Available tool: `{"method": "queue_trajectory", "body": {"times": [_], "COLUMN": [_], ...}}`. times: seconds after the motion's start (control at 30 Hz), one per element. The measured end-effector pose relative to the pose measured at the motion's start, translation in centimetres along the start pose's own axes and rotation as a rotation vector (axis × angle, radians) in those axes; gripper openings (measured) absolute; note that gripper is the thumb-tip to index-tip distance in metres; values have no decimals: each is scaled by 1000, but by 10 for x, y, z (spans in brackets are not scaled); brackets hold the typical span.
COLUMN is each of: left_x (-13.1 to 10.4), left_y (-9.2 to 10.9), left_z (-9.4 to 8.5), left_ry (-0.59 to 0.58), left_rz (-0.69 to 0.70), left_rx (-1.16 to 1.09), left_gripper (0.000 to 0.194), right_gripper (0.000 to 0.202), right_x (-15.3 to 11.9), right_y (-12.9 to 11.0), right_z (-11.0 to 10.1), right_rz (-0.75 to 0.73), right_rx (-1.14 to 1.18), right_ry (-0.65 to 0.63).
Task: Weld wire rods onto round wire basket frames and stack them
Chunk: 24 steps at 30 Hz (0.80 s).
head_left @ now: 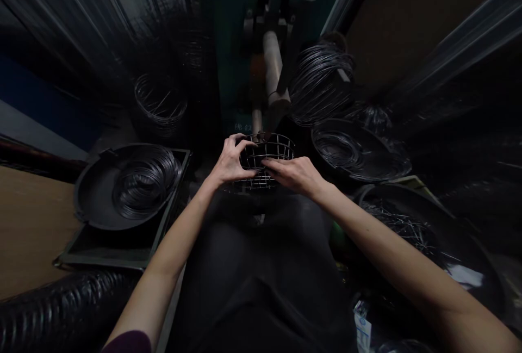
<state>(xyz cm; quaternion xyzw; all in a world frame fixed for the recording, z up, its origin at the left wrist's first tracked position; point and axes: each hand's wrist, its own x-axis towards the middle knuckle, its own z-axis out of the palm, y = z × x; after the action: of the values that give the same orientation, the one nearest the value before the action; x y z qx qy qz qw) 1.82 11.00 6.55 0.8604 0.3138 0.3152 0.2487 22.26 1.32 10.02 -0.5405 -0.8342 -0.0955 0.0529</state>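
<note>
Just beyond the dark-covered lap and right by the lower rod of the machine, handling a wire basket w/ both hands. Can't tell if touching the rod. Gripping its left side w/ left hand, half open in a C, w/ fingers over the upper rim and thumb below. Reaching in from the other side w/ right hand, nearly closed, w/ fingertips bunched near mid-basket; can't tell whether pinching a wire, a small part or nothing.

Prob. at the positioning step: lining up the basket w/ the rod end. Would next call for a firm L grip, a small turn or shift to square up the mesh, and fingertips well clear of the rod.

Farther out, above the rod, leading back to a green panel via a thick metal shaft. To the R, beside the shaft, a big wire bundle, then a dark pan w/ coiled wire and, nearer, cut wire pieces. To the L, more wire coils in a round pan, on a frame.
</note>
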Motion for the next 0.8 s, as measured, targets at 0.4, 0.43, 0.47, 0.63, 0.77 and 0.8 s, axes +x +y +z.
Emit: {"method": "queue_trajectory", "body": {"times": [0.4, 0.43, 0.47, 0.63, 0.77, 0.8], "left_x": [15, 16, 16, 22, 35, 39], "left_y": [-12, -12, -12, -12, -16, -18], "left_z": [0, -1, -1, -3, -4, -5], "left_ry": [-46, -53, -51, -33, -18, -20], "left_rz": [3, -2, -9, -49, -77, -80], "left_rx": [-13, -18, -23, -47, -47, -47], "left_gripper": [66, 66, 66, 65, 64, 65], "right_gripper": [33, 33, 33, 26, 21, 21], "right_x": [10, 8, 6, -4, 5, 8], "right_y": [0, 0, 0, -1, 5, 7], "right_z": [-12, -10, -8, 9, 16, 16], "right_rz": [79, 83, 89, 239, 347, 358], "right_rx": [20, 41, 64, 130, 168, 187], "right_ry": [-60, -45, -21, 192, 263, 263]}}
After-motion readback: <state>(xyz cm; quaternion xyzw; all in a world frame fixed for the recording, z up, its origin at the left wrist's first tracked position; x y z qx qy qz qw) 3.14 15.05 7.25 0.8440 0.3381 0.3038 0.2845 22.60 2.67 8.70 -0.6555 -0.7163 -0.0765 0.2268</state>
